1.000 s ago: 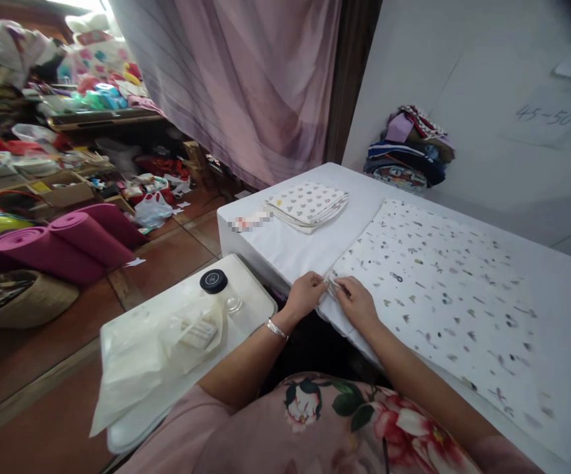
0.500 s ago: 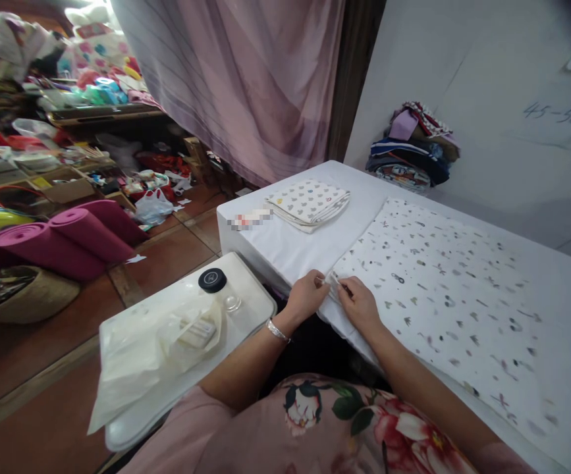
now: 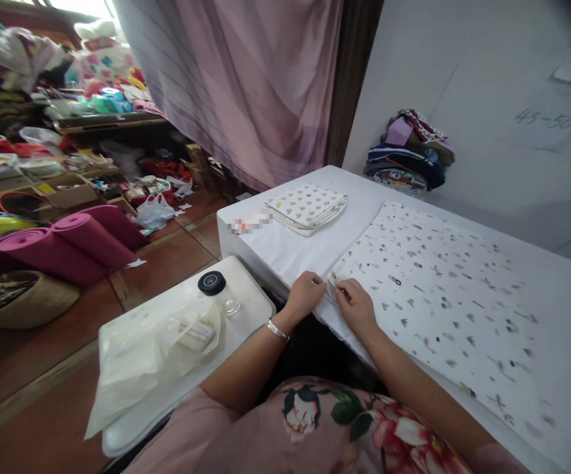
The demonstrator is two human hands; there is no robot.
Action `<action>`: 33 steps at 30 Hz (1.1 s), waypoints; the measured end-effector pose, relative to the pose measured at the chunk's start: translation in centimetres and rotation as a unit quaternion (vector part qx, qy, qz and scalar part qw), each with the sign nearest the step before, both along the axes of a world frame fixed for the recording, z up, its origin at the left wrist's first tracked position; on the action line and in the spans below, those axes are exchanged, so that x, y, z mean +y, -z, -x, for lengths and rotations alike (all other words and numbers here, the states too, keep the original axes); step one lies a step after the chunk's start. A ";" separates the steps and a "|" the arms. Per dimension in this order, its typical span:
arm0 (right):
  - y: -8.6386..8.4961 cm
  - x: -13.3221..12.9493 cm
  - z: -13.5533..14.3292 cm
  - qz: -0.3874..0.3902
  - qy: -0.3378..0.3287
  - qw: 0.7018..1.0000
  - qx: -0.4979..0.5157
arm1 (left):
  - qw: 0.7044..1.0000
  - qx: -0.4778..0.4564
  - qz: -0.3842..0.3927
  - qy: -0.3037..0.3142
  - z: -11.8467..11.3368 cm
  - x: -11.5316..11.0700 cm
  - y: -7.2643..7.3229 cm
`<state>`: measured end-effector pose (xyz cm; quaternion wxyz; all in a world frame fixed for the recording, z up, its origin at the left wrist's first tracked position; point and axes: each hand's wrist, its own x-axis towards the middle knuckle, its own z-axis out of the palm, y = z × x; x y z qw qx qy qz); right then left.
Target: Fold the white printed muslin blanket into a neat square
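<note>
A white cloth (image 3: pixel 428 289) printed with small leaf and animal-like motifs lies spread flat on the white-covered table (image 3: pixel 305 253). At its near left corner my right hand (image 3: pixel 357 306) is closed, pinching the cloth's edge between thumb and forefinger. Facing it, my left hand (image 3: pixel 306 294), with a silver bracelet on the wrist, has its fingertips pinched together at the same corner. A small fold of cloth shows between the two hands. Whether anything thin, such as a thread, is in the fingers is too small to see.
Beyond my hands sits a folded printed cloth (image 3: pixel 309 204). On the left, a low white stand (image 3: pixel 238 270) carries a black round lid (image 3: pixel 211 282), a small clear container (image 3: pixel 231 305) and a pale plastic bag (image 3: pixel 132 368). Folded clothes (image 3: pixel 408 155) are stacked by the wall.
My two hands have shifted slightly at the cloth's corner, the left fingertips moving a little down. The camera view has tilted slightly. Everything else stays in place.
</note>
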<state>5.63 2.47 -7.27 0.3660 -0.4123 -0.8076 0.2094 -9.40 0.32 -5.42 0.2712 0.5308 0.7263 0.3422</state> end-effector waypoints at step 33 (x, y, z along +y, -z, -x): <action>-0.2 -0.5 0.6 -0.010 0.016 0.998 -0.067 | 0.978 -0.209 0.001 0.025 -0.5 0.2 -0.4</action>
